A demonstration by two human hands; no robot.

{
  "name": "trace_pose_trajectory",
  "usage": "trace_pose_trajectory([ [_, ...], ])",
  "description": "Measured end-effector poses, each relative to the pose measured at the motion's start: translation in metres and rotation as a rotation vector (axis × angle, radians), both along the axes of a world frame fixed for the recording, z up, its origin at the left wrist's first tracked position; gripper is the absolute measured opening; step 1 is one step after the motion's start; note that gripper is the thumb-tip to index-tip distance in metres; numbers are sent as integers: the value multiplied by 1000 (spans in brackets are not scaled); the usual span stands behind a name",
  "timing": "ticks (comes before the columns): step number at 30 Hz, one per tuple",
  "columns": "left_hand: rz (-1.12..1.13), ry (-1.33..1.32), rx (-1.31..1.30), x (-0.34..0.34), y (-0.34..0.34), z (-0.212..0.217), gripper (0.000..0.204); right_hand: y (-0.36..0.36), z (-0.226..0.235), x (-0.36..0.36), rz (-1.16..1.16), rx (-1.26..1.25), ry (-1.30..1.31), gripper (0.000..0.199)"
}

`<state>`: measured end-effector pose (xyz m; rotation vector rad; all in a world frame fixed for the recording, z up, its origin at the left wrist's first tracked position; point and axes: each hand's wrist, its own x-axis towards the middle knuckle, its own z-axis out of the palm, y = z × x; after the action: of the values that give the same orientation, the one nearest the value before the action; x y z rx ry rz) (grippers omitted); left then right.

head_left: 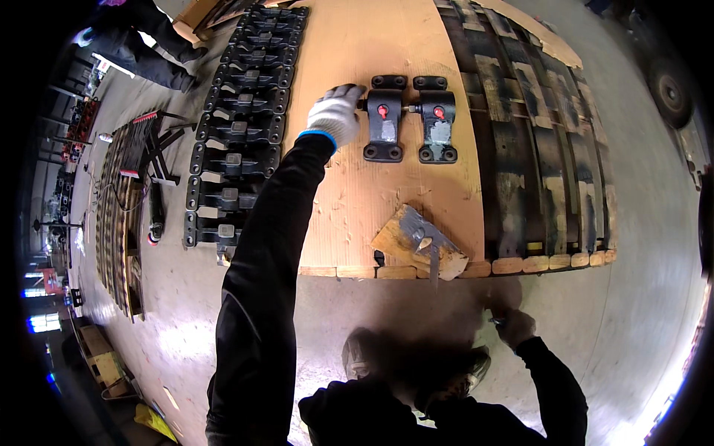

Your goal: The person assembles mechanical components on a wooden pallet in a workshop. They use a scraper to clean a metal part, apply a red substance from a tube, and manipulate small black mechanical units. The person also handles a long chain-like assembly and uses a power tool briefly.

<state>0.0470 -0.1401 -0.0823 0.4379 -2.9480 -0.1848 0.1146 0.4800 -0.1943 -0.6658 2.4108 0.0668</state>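
Two black metal roller brackets lie side by side on the cardboard sheet, a left bracket (pixel 384 126) and a right bracket (pixel 437 128). Each has bolt holes at its ends and a red plug in the middle; a short shaft (pixel 410 108) links them. My left hand (pixel 335 113), in a white glove with a blue cuff, reaches to the left bracket, its fingers curled at the shaft's outer end. My right hand (pixel 515 327), gloved and in shadow, is closed low beyond the pallet's front edge. A small glint shows at its fingers; what it holds is unclear.
A wood block with grey tape (pixel 422 241) rests near the front edge. Black track links (pixel 238 130) line the left side. Bare pallet slats (pixel 547 149) extend rightward. Farther left stand another pallet (pixel 117 215) and an angle grinder (pixel 155 214); a person (pixel 149 41) stands at upper left.
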Motion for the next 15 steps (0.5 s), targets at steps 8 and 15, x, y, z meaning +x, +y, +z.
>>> trace_pose_trajectory([
  [8, -14, -167, -72, -13, 1, -31, 47, -39, 60, -4, 58, -188, 128, 49],
  [15, 191, -190, 129, 43, 17, -32, 60, -127, 92, 23, -743, -812, -795, 32],
])
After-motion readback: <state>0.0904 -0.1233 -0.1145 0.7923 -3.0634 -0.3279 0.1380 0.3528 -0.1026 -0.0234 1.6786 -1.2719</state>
